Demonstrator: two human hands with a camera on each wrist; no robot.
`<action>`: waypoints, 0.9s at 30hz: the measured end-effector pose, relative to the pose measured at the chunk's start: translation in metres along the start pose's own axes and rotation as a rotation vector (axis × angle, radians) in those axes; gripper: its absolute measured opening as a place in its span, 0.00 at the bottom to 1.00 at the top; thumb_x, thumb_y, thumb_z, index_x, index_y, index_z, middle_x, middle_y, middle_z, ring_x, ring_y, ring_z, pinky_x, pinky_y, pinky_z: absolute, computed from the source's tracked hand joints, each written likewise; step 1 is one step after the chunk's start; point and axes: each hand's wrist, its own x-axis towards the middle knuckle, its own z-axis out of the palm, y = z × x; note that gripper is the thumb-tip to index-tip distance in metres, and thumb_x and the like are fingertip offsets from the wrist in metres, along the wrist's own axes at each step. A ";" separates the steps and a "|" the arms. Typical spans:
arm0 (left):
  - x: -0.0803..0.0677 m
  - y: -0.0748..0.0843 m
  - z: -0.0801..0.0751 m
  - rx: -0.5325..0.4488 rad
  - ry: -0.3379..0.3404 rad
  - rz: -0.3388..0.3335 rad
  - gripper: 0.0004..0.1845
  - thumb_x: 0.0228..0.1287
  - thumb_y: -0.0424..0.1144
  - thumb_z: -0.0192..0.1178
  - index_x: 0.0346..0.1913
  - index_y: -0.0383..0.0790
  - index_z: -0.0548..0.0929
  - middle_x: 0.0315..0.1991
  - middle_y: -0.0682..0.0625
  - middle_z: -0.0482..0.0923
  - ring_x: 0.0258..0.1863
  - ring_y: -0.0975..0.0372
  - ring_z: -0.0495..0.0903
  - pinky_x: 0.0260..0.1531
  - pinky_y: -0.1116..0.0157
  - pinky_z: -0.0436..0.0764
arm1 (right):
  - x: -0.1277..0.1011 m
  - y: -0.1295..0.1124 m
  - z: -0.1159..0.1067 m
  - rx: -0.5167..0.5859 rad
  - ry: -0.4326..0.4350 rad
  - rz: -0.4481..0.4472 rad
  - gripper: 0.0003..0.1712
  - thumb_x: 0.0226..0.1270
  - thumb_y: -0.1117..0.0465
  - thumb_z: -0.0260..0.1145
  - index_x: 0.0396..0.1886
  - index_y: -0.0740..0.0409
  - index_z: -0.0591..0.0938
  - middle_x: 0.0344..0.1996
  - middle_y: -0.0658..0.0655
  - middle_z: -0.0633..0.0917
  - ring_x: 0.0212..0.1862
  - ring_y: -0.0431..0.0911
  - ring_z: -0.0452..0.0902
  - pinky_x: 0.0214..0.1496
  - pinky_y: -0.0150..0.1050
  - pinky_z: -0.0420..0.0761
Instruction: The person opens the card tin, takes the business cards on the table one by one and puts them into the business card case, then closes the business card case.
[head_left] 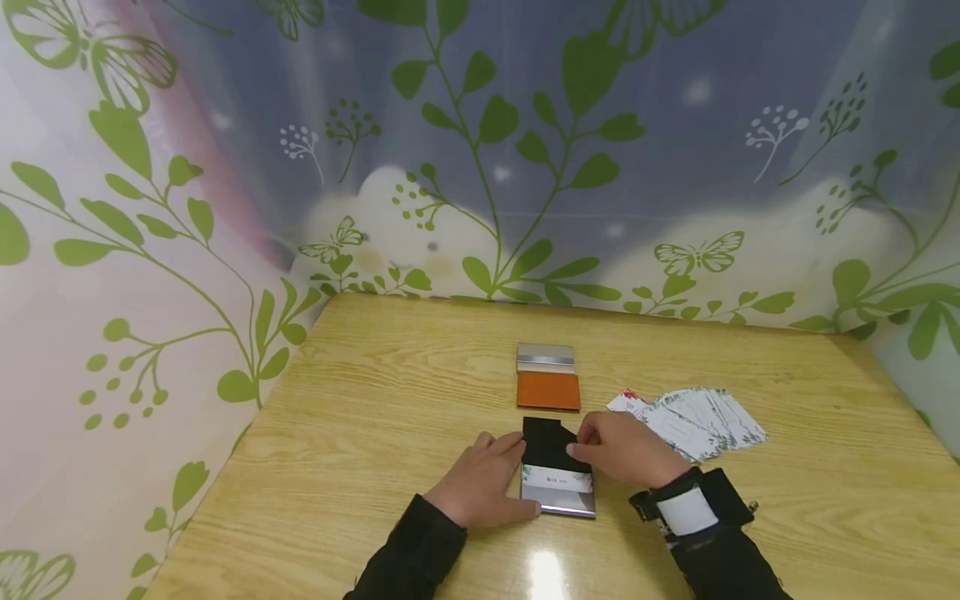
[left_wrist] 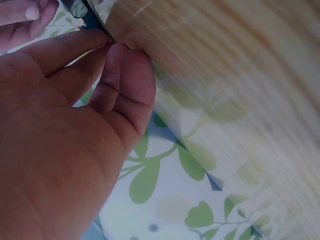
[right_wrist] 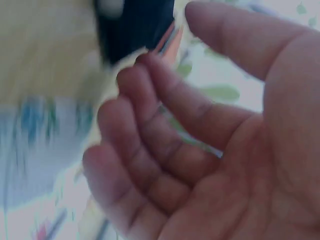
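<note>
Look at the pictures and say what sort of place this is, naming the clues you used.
Probably a small screened-off work desk: a wooden table hemmed in by leaf-and-butterfly printed curtains, with card cases and a fan of cards laid out by the hands.

Two card cases, one black (head_left: 552, 467) and one orange (head_left: 548, 380), share a desk (head_left: 360, 450) with one fanned spread of cards (head_left: 701, 421) right of them.
</note>
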 end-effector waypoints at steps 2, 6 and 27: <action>-0.001 0.000 0.000 -0.006 0.006 0.003 0.46 0.62 0.63 0.66 0.76 0.35 0.71 0.77 0.47 0.65 0.61 0.56 0.66 0.64 0.59 0.70 | -0.003 0.007 -0.009 -0.055 0.063 0.064 0.16 0.70 0.52 0.71 0.43 0.63 0.86 0.33 0.53 0.86 0.32 0.45 0.77 0.36 0.44 0.79; -0.002 0.000 0.000 -0.007 0.012 0.010 0.46 0.63 0.62 0.66 0.76 0.35 0.70 0.78 0.46 0.65 0.61 0.56 0.66 0.63 0.60 0.70 | -0.011 0.025 -0.029 -0.153 0.161 0.172 0.24 0.66 0.55 0.74 0.46 0.75 0.83 0.35 0.64 0.85 0.36 0.55 0.78 0.38 0.52 0.80; -0.004 0.002 -0.002 0.008 0.008 0.013 0.47 0.63 0.63 0.66 0.76 0.35 0.70 0.78 0.46 0.64 0.62 0.56 0.67 0.64 0.60 0.70 | -0.020 0.076 -0.054 -0.160 0.175 0.346 0.24 0.58 0.56 0.78 0.41 0.75 0.85 0.32 0.68 0.85 0.32 0.57 0.77 0.32 0.49 0.74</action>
